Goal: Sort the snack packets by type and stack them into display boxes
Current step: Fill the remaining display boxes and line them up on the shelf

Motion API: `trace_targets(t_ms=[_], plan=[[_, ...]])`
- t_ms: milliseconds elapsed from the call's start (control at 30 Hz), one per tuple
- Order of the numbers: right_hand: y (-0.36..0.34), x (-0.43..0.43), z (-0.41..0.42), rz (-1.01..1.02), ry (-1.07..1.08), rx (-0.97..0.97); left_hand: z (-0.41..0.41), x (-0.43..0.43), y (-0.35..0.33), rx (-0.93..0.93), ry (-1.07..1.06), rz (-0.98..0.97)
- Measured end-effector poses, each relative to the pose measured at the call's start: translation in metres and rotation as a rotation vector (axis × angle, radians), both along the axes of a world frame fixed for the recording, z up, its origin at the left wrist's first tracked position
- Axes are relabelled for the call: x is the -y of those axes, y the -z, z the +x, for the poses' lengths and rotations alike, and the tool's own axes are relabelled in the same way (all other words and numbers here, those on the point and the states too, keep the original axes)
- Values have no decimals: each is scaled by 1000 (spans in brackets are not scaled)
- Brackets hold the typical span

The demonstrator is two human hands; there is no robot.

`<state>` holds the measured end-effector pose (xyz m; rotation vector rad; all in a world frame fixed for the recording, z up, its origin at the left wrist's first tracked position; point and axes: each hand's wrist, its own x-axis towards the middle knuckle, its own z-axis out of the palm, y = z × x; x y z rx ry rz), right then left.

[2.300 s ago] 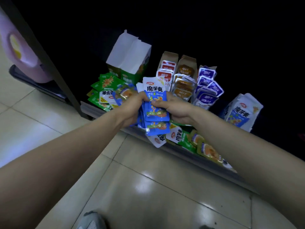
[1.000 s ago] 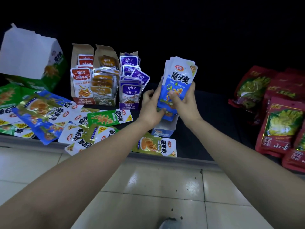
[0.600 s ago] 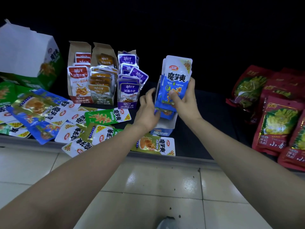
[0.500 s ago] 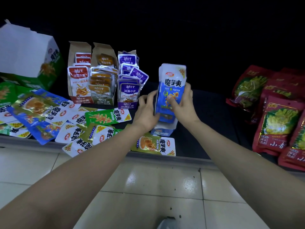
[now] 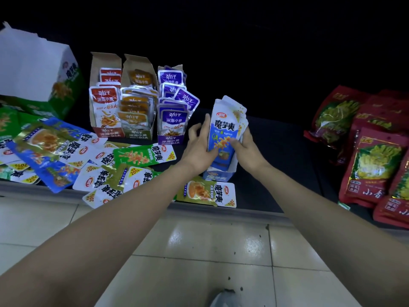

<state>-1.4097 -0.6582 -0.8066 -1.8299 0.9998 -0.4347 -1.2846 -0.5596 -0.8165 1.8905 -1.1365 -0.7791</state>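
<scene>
Two hands meet on one stack of blue packets (image 5: 225, 131), which stands upright with its lower end inside a small blue display box (image 5: 218, 175) on the dark counter (image 5: 276, 151). We see the right hand (image 5: 247, 149) gripping the stack's right side, curled behind it with the thumb across the front. The left hand (image 5: 198, 147) lies against the left edge, its fingers (image 5: 207, 120) fairly straight and spread. Far left of the box stand three filled display boxes (image 5: 135, 129). Loose packets (image 5: 141, 155) in green, blue and olive litter the near left, and red bags (image 5: 374, 165) lie at the right.
</scene>
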Motion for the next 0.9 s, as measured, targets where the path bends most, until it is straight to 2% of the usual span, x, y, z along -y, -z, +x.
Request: trace_targets(t_ms=[100, 233, 333, 433, 567, 633, 700, 800, 900], plan=[[-6, 1, 2, 42, -15, 20, -1, 1, 0, 57, 18, -49], [-9, 10, 4, 162, -6, 27, -2, -4, 3, 188, 55, 51], [-11, 8, 4, 172, 6, 35, 3, -8, 2, 205, 77, 62], [-21, 9, 6, 88, 118, 93, 12, -14, -7, 193, 39, 13], [-49, -1, 15, -282, 142, 217, 31, -31, -24, 221, 18, -86], [-65, -14, 30, -450, 57, 275, 46, -45, -35, 251, 27, -157], [-73, -33, 52, -525, -67, 292, 65, -64, -46, 266, 14, -197], [-69, -67, 91, -564, -264, 240, 99, -102, -55, 323, -43, -186], [-60, -102, 131, -495, -423, 188, 135, -150, -53, 376, -137, -160]])
